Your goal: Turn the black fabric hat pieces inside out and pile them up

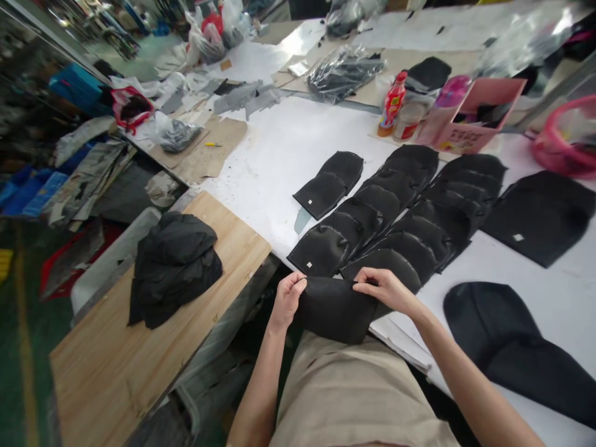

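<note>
Between my hands, at the front edge of the white table, hangs a black fabric piece point(338, 310). My left hand point(289, 299) pinches its upper left corner. With thumb and fingers closed, my right hand point(382, 287) grips the upper right part of the same piece. Just beyond lie overlapping rows of similar black padded pieces point(372, 208), one with a small white tag near my left hand. A short separate stack point(330, 180) sits to their left. Larger black pieces point(549, 217) rest at the right, and more dark panels point(493, 323) lie nearer me.
Left of me, a wooden board point(186, 341) carries a crumpled black cloth point(174, 267). Toward the back of the table stand a red-capped bottle point(393, 105), a pink box point(479, 127) and a pink basket point(563, 149). A yellow cutter point(213, 144) lies on cardboard.
</note>
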Demonstrator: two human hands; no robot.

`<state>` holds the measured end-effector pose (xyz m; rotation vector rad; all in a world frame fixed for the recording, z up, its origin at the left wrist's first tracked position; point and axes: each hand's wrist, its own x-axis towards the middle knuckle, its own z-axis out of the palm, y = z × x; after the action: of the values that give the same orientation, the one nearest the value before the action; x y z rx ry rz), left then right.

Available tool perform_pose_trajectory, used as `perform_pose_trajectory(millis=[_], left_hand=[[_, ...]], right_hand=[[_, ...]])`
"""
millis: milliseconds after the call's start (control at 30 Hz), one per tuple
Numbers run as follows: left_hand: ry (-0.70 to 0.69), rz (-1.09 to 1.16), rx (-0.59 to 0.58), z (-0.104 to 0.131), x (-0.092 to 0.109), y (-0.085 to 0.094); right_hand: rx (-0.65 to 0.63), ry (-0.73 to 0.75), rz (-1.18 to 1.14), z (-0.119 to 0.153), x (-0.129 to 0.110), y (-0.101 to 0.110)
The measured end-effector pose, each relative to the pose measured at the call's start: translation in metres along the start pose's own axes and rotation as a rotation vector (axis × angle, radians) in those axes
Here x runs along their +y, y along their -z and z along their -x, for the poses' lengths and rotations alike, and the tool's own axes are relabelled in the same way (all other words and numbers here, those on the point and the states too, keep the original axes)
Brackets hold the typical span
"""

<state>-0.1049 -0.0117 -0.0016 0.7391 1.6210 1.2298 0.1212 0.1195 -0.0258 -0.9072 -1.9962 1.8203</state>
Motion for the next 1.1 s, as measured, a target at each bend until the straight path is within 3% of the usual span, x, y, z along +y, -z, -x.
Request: perform_pose_trajectory(millis=[133,300,433,567,700,800,933,1100], left_hand=[[0.070,0.129,0.138,0.008,-0.017,-0.005],[0.089,0.192,0.231,0.013,-0.041,-0.012],[0.057,0.150,0.312,0.022,-0.059,-0.013],[0.000,0.023,0.372,0.036,-0.072,-0.007],[-0.033,-0.151,0.344,0.051,-0.086,-0.007],[-0.078,-0.196,0.370,0.064,-0.102,-0.012],[-0.107,-0.262,0.455,0.096,-0.117,-0.021],[-0.169,-0.339,0.479,0.145,-0.111,-0.040]], right_hand=[[-0.002,-0.039,-0.134,-0.001,0.021,0.008],[-0.019,-0.053,-0.192,-0.001,0.042,0.005],[0.024,0.048,-0.144,-0.007,0.050,-0.003],[-0.118,0.177,0.096,-0.014,0.045,-0.010],[-0.286,0.309,0.338,-0.018,0.043,-0.030],[-0.376,0.383,0.371,-0.014,0.047,-0.058],[-0.368,0.428,0.292,0.004,0.050,-0.089],[-0.295,0.435,0.225,0.038,0.047,-0.098]])
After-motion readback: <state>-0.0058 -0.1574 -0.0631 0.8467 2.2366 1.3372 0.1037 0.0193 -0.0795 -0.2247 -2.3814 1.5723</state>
